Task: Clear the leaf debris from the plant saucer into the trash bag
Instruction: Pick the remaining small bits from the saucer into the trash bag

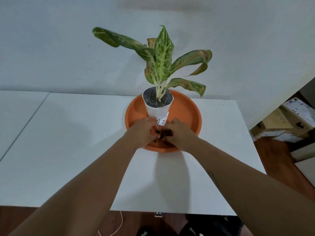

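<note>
- A view from above looks down on a white surface set against a pale wall.
- An orange plant saucer, round and shallow, sits near the far edge of the surface.
- A white pot stands upright in the far half of the saucer, filled with dark soil.
- A plant with long, green, cream-mottled leaves rises from the pot; several leaves are browned and curl at the tips.
- A small white tag hangs at the near side of the pot.
- Two bare forearms reach in from the bottom of the view and meet over the near half of the saucer.
- The left hand is cupped, fingers curled toward the right hand; its grip is closed around dark bits of leaf debris.
- The right hand is curled the same way, almost touching the left, its grip also gathered on the dark debris between them.
- The debris lies in the saucer just in front of the pot, partly hidden by the fingers; some shows as brown and black pieces between the two hands.
- Cardboard boxes sit on a wooden floor to the right, beyond the surface's edge.
- A thin pale cord trails on the floor below the near edge.
</note>
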